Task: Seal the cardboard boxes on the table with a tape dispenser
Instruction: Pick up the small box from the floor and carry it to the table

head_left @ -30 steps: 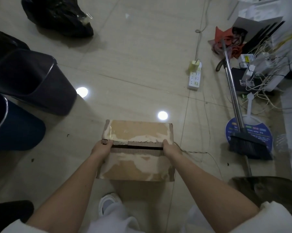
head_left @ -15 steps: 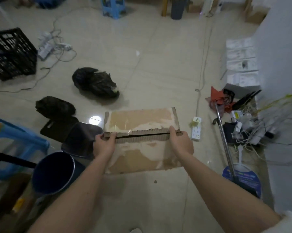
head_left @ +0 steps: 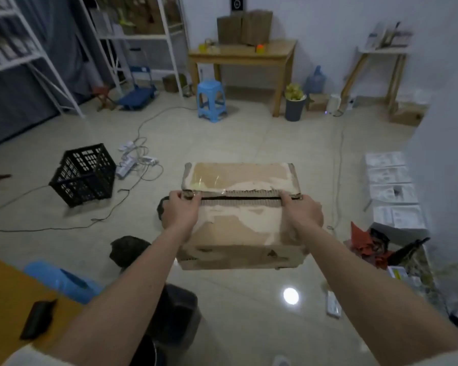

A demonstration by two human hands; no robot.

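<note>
Cardboard box [head_left: 238, 228] is held in mid-air above the tiled floor [head_left: 249, 133], centre of view, its top flaps meeting along a dark, unsealed slit. Left hand [head_left: 181, 210] grips the left end of the box at the flap seam, fingers curled over the top edge. Right hand [head_left: 302, 212] grips the right end in the same manner. Torn paper and remnants of clear tape cover the flaps. Black crate [head_left: 84, 174] sits on the floor at left. Wooden table [head_left: 242, 55] stands against the far wall, with a blue stool [head_left: 212, 100] just in front of it.
</note>
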